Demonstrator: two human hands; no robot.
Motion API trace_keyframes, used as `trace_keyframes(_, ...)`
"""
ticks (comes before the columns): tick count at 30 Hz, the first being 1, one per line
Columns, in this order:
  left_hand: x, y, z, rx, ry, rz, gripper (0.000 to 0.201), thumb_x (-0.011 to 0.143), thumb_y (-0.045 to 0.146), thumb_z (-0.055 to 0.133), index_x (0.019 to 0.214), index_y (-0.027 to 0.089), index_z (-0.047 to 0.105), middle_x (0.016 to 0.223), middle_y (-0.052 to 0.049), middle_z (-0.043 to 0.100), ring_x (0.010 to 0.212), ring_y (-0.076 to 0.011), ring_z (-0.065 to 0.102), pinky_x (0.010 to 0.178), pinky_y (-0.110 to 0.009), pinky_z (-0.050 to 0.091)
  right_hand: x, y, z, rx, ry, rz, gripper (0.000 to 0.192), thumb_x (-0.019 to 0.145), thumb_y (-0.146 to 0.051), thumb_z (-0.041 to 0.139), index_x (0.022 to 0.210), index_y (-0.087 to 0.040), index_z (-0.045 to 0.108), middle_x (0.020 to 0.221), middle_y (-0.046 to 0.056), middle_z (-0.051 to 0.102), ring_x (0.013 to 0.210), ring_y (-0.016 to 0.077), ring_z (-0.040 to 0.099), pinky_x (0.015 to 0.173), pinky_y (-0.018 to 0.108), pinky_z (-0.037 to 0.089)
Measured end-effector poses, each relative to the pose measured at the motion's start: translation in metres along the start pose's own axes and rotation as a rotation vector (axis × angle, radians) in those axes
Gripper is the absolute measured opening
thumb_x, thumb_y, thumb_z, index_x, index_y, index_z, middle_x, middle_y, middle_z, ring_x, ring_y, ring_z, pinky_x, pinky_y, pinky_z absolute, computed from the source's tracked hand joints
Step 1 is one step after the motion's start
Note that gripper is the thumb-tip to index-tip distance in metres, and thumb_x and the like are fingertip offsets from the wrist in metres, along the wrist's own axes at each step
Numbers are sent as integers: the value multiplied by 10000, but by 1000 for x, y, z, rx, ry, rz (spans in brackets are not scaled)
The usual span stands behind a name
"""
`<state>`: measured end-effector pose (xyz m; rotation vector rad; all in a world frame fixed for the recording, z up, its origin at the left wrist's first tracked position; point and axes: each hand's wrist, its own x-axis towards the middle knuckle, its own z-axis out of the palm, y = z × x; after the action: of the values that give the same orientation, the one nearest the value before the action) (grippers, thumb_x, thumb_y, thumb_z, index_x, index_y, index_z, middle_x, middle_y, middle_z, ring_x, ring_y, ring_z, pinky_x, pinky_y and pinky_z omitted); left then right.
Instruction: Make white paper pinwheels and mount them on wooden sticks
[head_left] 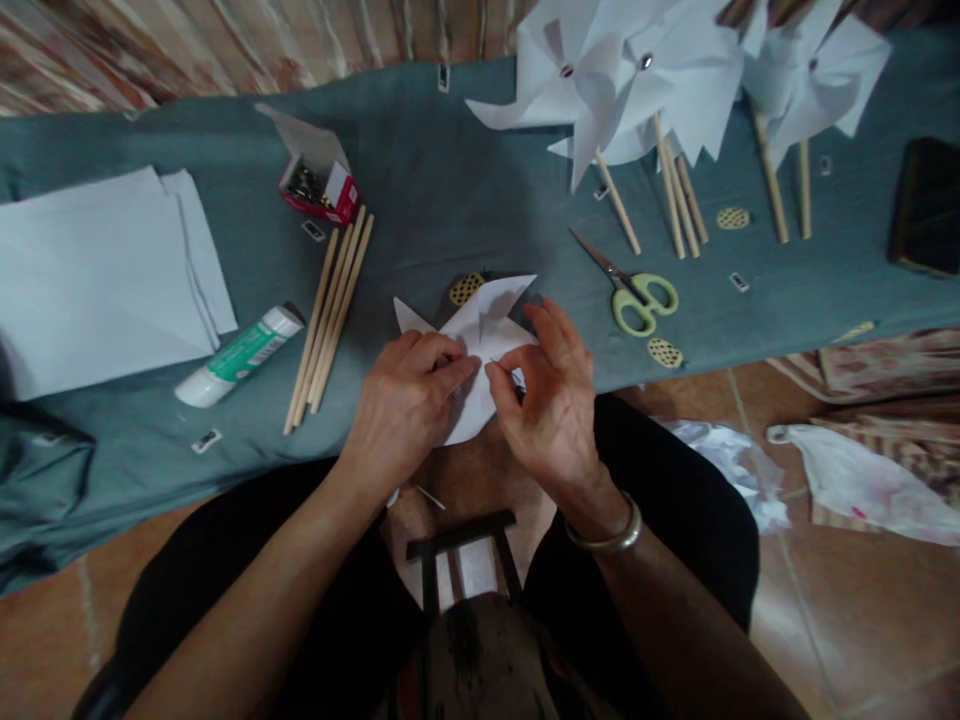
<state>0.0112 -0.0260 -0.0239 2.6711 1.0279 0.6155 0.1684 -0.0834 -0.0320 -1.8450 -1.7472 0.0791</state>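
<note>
A white folded paper pinwheel [487,325] lies at the near edge of a table covered in teal cloth [442,190]. My left hand [409,400] presses its fingers down on the paper's centre from the left. My right hand [551,395] pinches at the centre from the right with thumb and forefinger; a metal bangle sits on that wrist. Whether a small pin is between the fingers cannot be made out. Part of the paper is hidden beneath both hands.
Wooden sticks [330,315], a glue tube [240,355], a red box of pins [319,185] and white sheets [97,275] lie to the left. Green-handled scissors [634,290] and finished pinwheels [637,80] are on the right. A dark phone [926,205] lies far right. Plastic bags [862,480] lie on the floor.
</note>
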Motion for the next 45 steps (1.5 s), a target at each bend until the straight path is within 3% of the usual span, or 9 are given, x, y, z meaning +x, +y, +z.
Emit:
trace_keyframes(5, 0, 1, 0, 3, 17, 4, 275, 981, 191, 457, 978, 143, 728, 927, -97, 690, 828, -228, 582, 703, -351, 520, -1, 0, 1, 2, 2, 15, 172, 943, -311, 511, 830, -230, 611, 1365, 108, 589, 1409, 247, 430, 1100, 487, 422)
trace_keyframes(15, -1, 3, 3, 23, -45, -50, 303, 994, 216, 413, 1045, 190, 711, 971, -94, 676, 867, -234, 592, 726, -375, 494, -1, -1, -1, -39, -19, -11, 218, 962, -310, 476, 831, -202, 614, 1378, 163, 573, 1411, 285, 427, 1093, 500, 420)
trace_keyframes(21, 1, 6, 0, 27, -87, -70, 285, 996, 254, 436, 1015, 170, 707, 981, -88, 673, 876, -238, 590, 733, -378, 471, -1, -3, -2, -38, -16, -7, 196, 964, -304, 484, 848, -211, 611, 1383, 142, 565, 1418, 276, 412, 1092, 503, 416)
trace_keyframes(29, 1, 6, 0, 119, -70, -14, 218, 964, 217, 493, 980, 169, 705, 983, -81, 669, 863, -229, 588, 722, -361, 471, 1, -1, -26, -93, 47, -122, 148, 958, -236, 502, 1006, -197, 636, 1348, 150, 594, 1382, 273, 460, 1093, 484, 408)
trace_keyframes(33, 2, 6, 1, 74, -74, -34, 208, 950, 218, 522, 988, 166, 719, 984, -90, 669, 878, -233, 589, 727, -371, 459, 2, 2, -30, -117, -70, -212, 268, 967, -170, 409, 1124, -229, 618, 1467, 116, 488, 1458, 289, 341, 1075, 506, 408)
trace_keyframes(36, 3, 5, 2, 66, -58, -32, 219, 944, 197, 521, 1007, 162, 728, 980, -95, 674, 879, -235, 585, 719, -376, 445, 1, 3, -25, -176, -174, -247, 289, 950, -151, 419, 1139, -207, 629, 1514, 147, 419, 1484, 319, 270, 1064, 507, 395)
trace_keyframes(45, 2, 4, 4, 102, -44, -13, 217, 914, 137, 543, 984, 172, 746, 959, -89, 681, 902, -247, 578, 710, -370, 411, 0, 7, -14, -144, -178, -266, 298, 915, -127, 434, 1094, -208, 658, 1521, 113, 412, 1489, 310, 237, 1094, 500, 343)
